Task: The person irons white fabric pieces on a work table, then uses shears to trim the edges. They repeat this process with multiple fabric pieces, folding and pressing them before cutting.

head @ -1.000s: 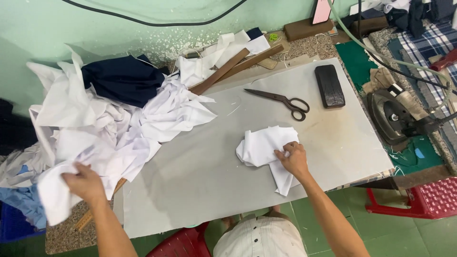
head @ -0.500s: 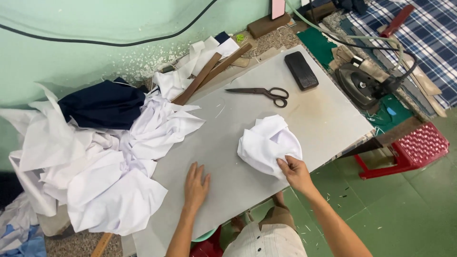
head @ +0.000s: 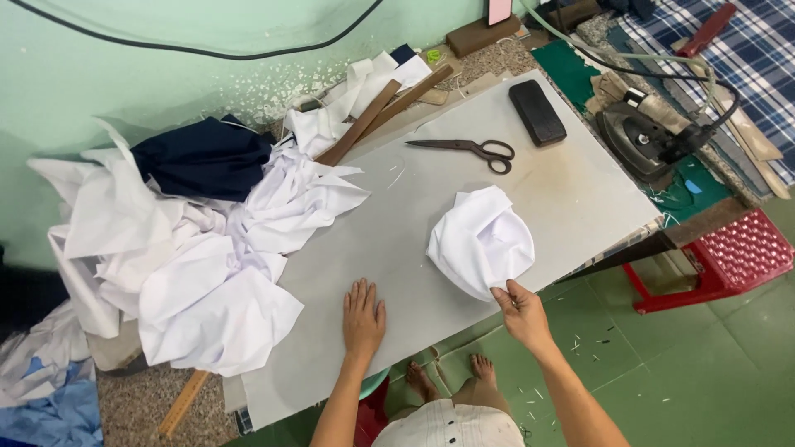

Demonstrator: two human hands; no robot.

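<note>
The bunched-up white cloth piece sits on the grey table, toward its near right edge, and the right hand has its grip pinched together on the cloth's lower edge, thumb and fingers clamped on the fabric, forearm coming in from the lower right. The left hand just lies flat on the bare table, palm down, fingers spread a bit, holding nothing, well left of the cloth. Behind the cloth are black scissors and a flat black rectangular block. A big heap of white fabric covers the table's left end, with a dark navy piece on top.
</note>
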